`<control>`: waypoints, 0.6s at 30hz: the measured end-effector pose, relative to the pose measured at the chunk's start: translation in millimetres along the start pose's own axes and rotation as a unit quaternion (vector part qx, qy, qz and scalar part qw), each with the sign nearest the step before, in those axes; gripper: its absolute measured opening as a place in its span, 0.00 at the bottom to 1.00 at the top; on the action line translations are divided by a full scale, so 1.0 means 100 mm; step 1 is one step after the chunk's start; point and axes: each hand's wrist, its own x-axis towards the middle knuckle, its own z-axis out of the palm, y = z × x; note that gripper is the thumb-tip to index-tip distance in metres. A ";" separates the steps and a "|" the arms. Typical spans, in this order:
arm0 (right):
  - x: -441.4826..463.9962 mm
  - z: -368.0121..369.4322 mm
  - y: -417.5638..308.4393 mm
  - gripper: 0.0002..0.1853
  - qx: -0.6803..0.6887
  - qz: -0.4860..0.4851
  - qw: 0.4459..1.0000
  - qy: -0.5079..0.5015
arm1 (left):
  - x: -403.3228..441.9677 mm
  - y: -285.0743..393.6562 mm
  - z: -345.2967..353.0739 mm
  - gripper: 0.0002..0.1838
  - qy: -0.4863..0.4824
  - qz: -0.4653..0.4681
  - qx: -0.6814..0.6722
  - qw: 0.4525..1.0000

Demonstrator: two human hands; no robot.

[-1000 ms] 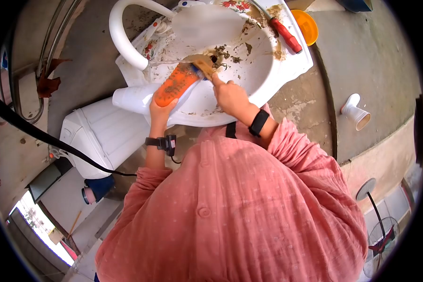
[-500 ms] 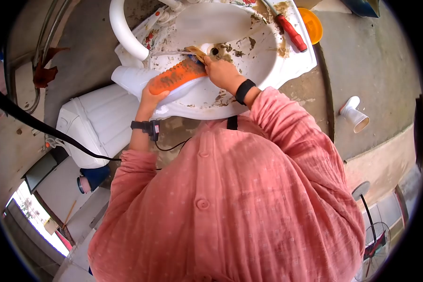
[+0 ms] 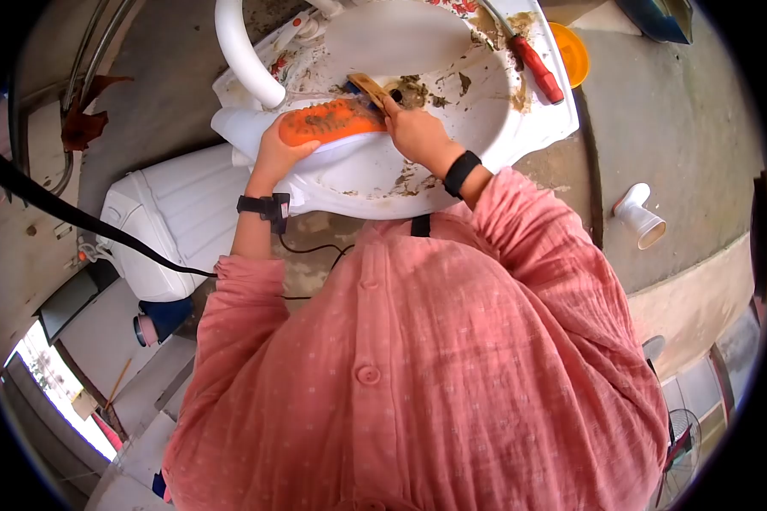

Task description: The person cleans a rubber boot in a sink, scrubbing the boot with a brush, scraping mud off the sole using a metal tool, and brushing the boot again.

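Note:
A white rubber boot (image 3: 230, 128) lies on its side over the sink, its muddy orange sole (image 3: 328, 122) facing up. My left hand (image 3: 279, 152) is closed around its heel end. In my right hand (image 3: 418, 134) is a wooden scrubbing brush (image 3: 366, 87) with blue bristles, gripped near one end. The brush is at the toe end of the sole; whether its bristles touch the rubber, I cannot tell. Mud clumps and dirty streaks cover the white sink (image 3: 477, 128) around the drain hole.
A red-handled screwdriver-like tool (image 3: 537, 68) lies on the sink's right rim. The white curved faucet pipe (image 3: 245, 51) rises at left. Beyond the rim is an orange basin (image 3: 571, 55). Another white boot (image 3: 639, 217) lies on the floor at right. A white washing machine (image 3: 170, 221) stands at left.
The brush has swung to a steeper slant near the toe, and my right hand has shifted slightly right and down. My left hand still holds the boot; the whole view has shifted a little.

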 end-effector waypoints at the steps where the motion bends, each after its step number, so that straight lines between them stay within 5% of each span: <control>1: -0.15 -0.08 -0.02 0.18 -0.003 0.000 1.000 -0.001 | 0.00 -0.04 0.01 0.30 0.006 -0.006 -0.011 1.000; 6: -0.74 -0.32 -0.08 0.15 -0.017 0.082 0.995 -0.055 | -0.07 -0.17 0.06 0.29 0.044 -0.030 -0.034 0.998; 12: 0.02 0.13 0.23 0.15 -0.006 0.107 0.994 -0.017 | -0.05 -0.33 0.06 0.29 0.076 -0.067 -0.111 0.989; 18: -0.73 -0.36 -0.01 0.14 -0.032 0.129 0.989 -0.069 | -0.10 -0.31 0.06 0.31 0.059 -0.062 -0.124 0.989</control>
